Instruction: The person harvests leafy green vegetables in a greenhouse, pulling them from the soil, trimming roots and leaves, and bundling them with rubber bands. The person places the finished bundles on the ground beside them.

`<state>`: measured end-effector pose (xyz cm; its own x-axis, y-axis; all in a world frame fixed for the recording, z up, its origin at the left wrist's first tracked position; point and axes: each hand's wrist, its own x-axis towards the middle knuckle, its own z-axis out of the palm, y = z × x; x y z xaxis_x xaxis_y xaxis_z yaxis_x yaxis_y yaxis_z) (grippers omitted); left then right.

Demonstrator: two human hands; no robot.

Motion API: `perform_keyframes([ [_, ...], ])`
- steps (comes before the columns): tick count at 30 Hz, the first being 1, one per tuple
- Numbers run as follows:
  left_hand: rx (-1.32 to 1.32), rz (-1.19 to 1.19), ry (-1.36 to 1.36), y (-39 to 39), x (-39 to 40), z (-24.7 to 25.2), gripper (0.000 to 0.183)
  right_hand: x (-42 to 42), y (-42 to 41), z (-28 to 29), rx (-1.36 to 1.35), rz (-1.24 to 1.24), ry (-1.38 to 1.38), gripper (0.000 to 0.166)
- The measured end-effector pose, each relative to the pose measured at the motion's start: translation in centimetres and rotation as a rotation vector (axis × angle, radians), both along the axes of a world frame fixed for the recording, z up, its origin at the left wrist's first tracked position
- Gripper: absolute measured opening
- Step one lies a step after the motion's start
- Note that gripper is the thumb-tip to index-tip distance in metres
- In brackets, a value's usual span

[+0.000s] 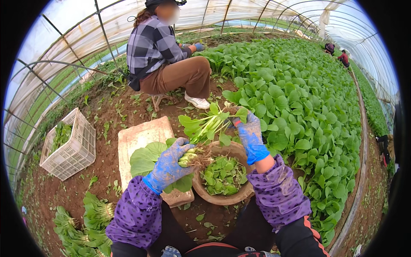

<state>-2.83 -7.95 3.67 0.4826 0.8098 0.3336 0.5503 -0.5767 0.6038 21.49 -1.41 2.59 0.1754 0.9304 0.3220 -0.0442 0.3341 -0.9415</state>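
Note:
My left hand (172, 163), in a muddy blue glove, grips a bunch of leafy greens by its pale stems (188, 157). The roots point right and the broad leaves (151, 157) spread left over a foam block (144, 135). Higher up, my right hand (249, 131), gloved too, holds several uprooted greens (210, 123) by their root end, leaves drooping left. A small red thing (237, 123) shows at its fingers; what it is I cannot tell. Under both hands stands a round brown basin (221, 201) with loose leaves and small plants (224, 176) in it.
A co-worker (160, 54) sits low ahead, gloved hands near the dense bed of greens (289, 106) that runs along the right. A white plastic crate (72, 157) holding greens stands left. Tied bunches (83, 228) lie on the soil at lower left. More people (343, 59) crouch far off.

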Motion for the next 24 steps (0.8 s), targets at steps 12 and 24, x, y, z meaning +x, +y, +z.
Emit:
perform_keyframes([
  [12,0.073,0.073,0.053,0.2,0.1,-0.2,0.055,3.5,-1.2,2.0,0.218,-0.07,-0.558,0.053],
  [24,0.087,0.058,0.214,-0.3,0.3,0.0,0.054,0.2,-2.3,2.8,0.358,-0.147,-0.9,0.04],
])
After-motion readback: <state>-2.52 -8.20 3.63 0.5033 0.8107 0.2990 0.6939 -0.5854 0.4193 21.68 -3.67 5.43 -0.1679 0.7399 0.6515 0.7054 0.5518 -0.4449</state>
